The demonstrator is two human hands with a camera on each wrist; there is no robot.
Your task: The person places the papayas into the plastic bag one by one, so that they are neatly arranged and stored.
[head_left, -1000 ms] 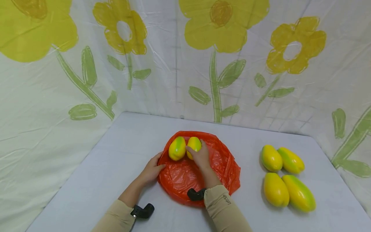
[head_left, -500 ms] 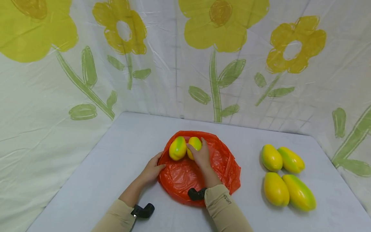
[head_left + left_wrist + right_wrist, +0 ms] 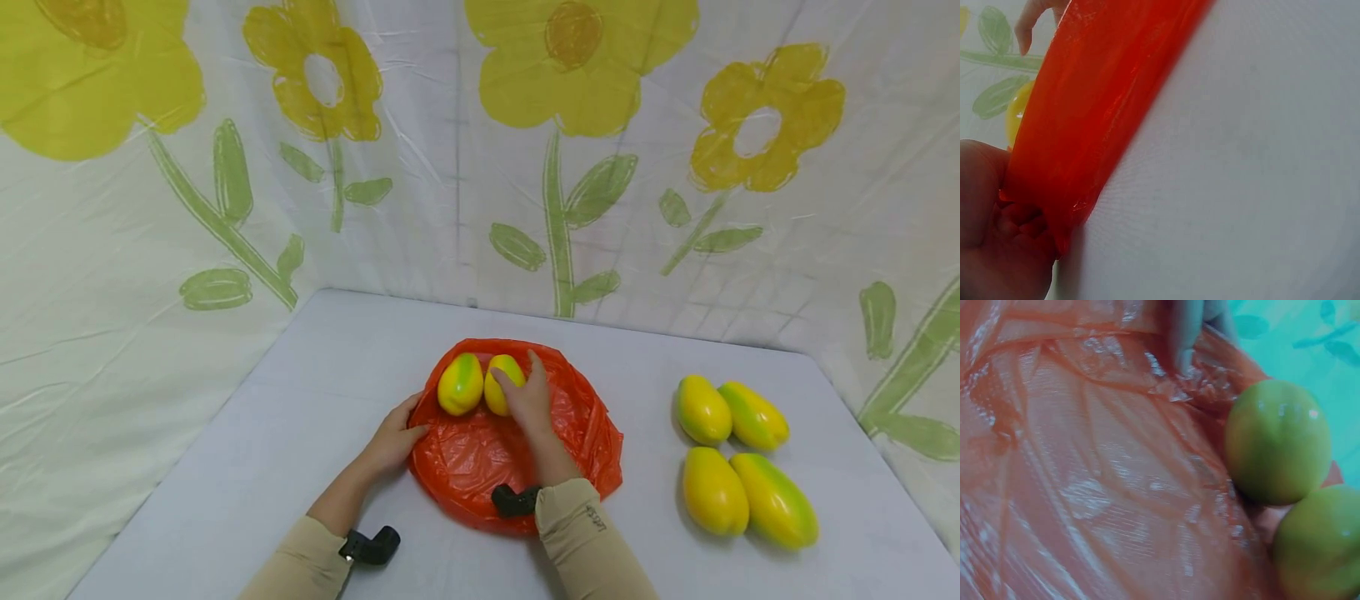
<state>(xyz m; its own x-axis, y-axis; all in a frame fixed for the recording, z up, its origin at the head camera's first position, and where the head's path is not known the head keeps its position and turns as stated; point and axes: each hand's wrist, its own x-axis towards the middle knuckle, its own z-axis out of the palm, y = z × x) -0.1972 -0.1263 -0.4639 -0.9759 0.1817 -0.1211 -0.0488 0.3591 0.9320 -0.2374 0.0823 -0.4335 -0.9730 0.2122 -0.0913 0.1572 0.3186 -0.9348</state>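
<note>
A red plastic bag (image 3: pixel 480 467) lies spread with its mouth open on the table. Two glossy yellow fruits with green streaks, mango-like in shape, sit side by side at its far left: a left fruit (image 3: pixel 460 385) and a right fruit (image 3: pixel 501 392). My left hand (image 3: pixel 392 433) grips the bag's left rim between thumb and fingers. Just right of the right fruit is my right hand (image 3: pixel 531 398), fingers spread and holding nothing; its thumb overlaps that fruit in the head view. In the right wrist view the fingers (image 3: pixel 1186 337) appear apart from both fruits.
Several more yellow-green fruits lie right of the bag, among them a near one (image 3: pixel 715 492) and a far one (image 3: pixel 703 409). A white table (image 3: pixel 360 350) carries everything. Behind it hangs a cloth (image 3: pixel 420 208) printed with yellow flowers.
My right hand has let go of the right fruit and shifted slightly right, its fingers spreading. The left hand keeps its hold on the bag's rim.
</note>
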